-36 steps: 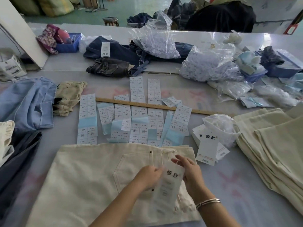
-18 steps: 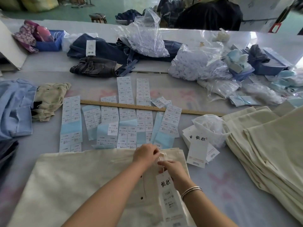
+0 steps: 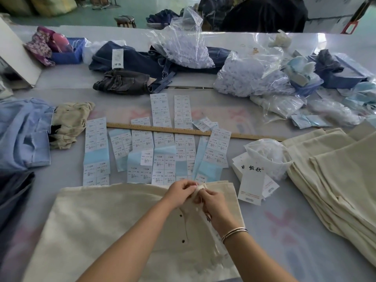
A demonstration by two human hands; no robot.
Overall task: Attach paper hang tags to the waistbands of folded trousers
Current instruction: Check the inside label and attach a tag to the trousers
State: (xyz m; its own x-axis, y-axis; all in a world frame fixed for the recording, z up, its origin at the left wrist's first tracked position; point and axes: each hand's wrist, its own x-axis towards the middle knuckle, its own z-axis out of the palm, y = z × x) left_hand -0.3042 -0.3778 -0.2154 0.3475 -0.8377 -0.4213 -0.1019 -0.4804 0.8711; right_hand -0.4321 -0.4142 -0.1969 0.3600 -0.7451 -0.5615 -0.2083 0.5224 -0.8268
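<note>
Near the table's (image 3: 284, 231) front edge lie cream folded trousers (image 3: 105, 226). At their waistband, the left hand (image 3: 179, 193) has its grip pinched on a fabric loop; beside it, the right hand (image 3: 213, 204) pinches the hang tag (image 3: 215, 239) string.

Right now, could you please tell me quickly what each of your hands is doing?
Left hand: closed, pinching the belt loop on the folded cream cotton trousers.
Right hand: closed, apparently pinching the white paper hang tag's string.
</note>
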